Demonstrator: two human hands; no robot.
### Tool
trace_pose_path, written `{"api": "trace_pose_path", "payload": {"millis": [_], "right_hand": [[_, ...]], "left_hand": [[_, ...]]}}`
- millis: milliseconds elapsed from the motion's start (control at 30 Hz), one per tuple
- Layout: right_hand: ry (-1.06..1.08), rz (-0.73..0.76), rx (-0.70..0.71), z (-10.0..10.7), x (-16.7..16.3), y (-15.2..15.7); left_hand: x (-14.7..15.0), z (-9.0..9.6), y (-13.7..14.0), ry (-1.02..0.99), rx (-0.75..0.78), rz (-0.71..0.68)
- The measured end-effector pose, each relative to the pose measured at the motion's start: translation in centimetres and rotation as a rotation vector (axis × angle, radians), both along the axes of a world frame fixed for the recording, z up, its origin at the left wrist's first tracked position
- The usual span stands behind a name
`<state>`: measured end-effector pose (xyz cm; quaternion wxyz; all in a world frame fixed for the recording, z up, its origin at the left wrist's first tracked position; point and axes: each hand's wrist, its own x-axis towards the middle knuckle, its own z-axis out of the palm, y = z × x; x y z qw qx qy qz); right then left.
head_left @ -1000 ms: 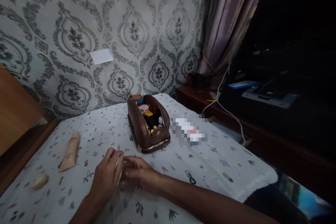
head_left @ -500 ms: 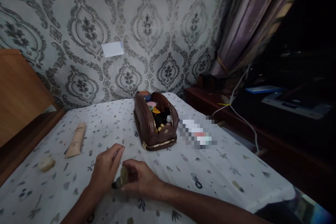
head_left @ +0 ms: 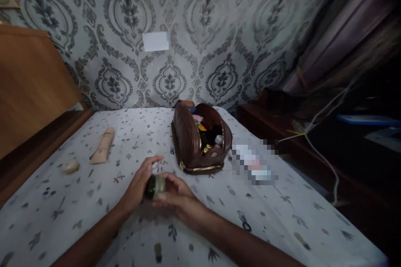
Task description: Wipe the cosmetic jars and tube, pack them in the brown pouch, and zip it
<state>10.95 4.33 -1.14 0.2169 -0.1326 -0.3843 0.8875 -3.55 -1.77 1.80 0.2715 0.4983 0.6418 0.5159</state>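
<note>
Small round olive-green jar with a dark end (head_left: 156,187), clamped in the right hand's (head_left: 181,198) fingers, left hand (head_left: 135,187) close beside it, finger state unclear, open brown leather bag (head_left: 187,139) beyond the fingertips, beige tube (head_left: 104,146) to their left.

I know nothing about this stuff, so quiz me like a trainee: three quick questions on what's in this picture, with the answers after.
1. True or false: the top of the bag is zipped shut.
2. Where is the tube? (a) inside the bag (b) on the cloth (c) under the bag
3. Fill the gap: the jar is gripped by the ___.

Key: 1. False, it gapes open; 2. b; 3. right hand.
</note>
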Motion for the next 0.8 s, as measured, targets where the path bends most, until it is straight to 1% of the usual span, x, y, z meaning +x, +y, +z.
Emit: {"api": "trace_pose_path", "payload": {"millis": [100,200,333,467,533,667,800], "right_hand": [[0.012,-0.030,-0.057,0.5,0.2,0.4],[0.012,-0.049,-0.078,0.6,0.4,0.7],[-0.001,-0.063,-0.091,0.6,0.5,0.7],[-0.018,-0.091,-0.068,0.7,0.5,0.8],[-0.027,-0.106,-0.048,0.7,0.5,0.9],[-0.066,-0.157,0.009,0.7,0.6,1.3],[-0.101,-0.201,0.069,0.9,0.8,1.4]], "left_hand": [[-0.2,-0.4,0.0,-0.018,0.036,-0.099],[-0.7,-0.7,-0.2,-0.071,0.047,-0.172],[-1.0,-0.8,-0.4,-0.108,0.040,-0.231],[-0.9,-0.6,-0.2,-0.071,-0.002,-0.259],[-0.8,-0.5,-0.1,-0.052,-0.019,-0.247],[-0.7,-0.5,0.1,0.020,-0.001,-0.195],[-0.7,-0.4,0.1,0.046,0.027,-0.191]]}}
